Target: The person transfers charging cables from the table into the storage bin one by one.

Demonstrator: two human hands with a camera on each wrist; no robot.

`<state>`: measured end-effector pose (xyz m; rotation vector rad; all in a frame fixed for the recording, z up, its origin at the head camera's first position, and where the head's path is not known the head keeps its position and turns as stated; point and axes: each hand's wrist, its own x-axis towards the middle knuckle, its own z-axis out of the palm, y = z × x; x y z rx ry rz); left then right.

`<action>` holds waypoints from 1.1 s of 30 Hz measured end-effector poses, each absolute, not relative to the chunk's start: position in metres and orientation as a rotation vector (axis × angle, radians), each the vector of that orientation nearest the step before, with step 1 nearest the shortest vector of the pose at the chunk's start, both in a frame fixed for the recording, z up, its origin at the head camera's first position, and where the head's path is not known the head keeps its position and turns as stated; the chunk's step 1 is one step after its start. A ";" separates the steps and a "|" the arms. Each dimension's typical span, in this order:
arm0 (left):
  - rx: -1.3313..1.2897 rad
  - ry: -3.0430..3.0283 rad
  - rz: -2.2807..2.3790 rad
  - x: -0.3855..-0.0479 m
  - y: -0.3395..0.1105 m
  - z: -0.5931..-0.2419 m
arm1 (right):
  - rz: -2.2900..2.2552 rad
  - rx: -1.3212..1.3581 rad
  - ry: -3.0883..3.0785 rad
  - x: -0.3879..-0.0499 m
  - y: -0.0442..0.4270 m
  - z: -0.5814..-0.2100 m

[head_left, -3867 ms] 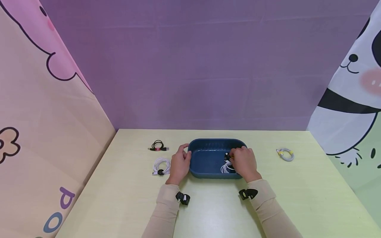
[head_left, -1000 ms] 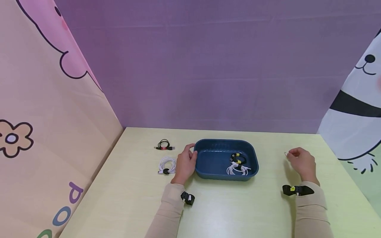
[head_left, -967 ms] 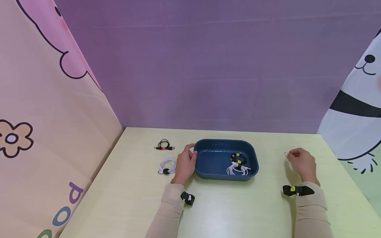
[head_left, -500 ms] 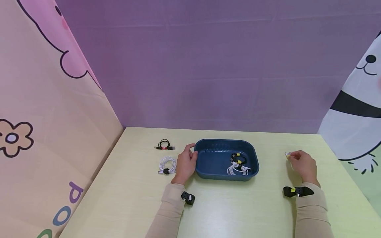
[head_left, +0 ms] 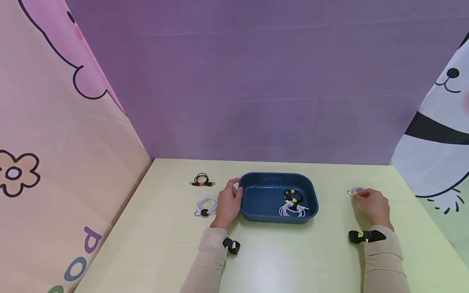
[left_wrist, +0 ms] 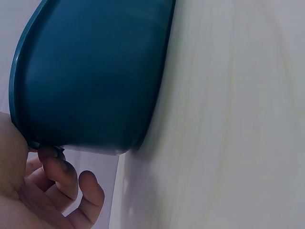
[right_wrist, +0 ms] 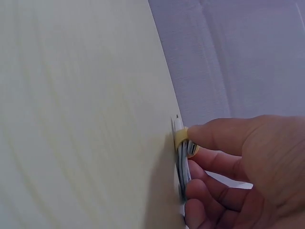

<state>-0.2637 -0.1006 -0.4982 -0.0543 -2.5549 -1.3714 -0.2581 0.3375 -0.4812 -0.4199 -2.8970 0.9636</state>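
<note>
My right hand (head_left: 374,206) pinches a coiled white charging cable (head_left: 354,191) at the right of the table. In the right wrist view, thumb and fingers hold this cable (right_wrist: 183,162) by its yellow strap (right_wrist: 181,137). My left hand (head_left: 228,204) grips the left rim of a blue plastic basin (head_left: 278,219). In the left wrist view, curled fingers (left_wrist: 59,175) are at the rim of the basin (left_wrist: 90,81). Inside the basin, at its right end, lie a black cable with yellow ties (head_left: 299,198) and a coiled white cable (head_left: 287,209).
Left of the basin, a small black cable with a red tie (head_left: 201,181) lies behind a coiled white cable with a black tie (head_left: 206,204). The pale table (head_left: 271,260) meets a purple backdrop (head_left: 256,101) at its far edge.
My right hand has left the basin, where the black cable with yellow ties now lies, and moved right to the white cable. Lately more of that cable's coil shows. My left hand stays on the rim.
</note>
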 end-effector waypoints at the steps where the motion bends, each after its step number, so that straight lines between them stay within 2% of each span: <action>1: -0.057 -2.553 -1.370 -0.263 -0.101 -0.498 | 0.954 -0.412 -2.895 -0.258 0.338 -0.482; 12: -0.063 -2.549 -1.383 -0.260 -0.101 -0.500 | 0.923 -0.367 -2.944 -0.256 0.339 -0.488; 33: -0.076 -2.537 -1.377 -0.262 -0.101 -0.499 | 0.919 -0.275 -2.940 -0.256 0.331 -0.475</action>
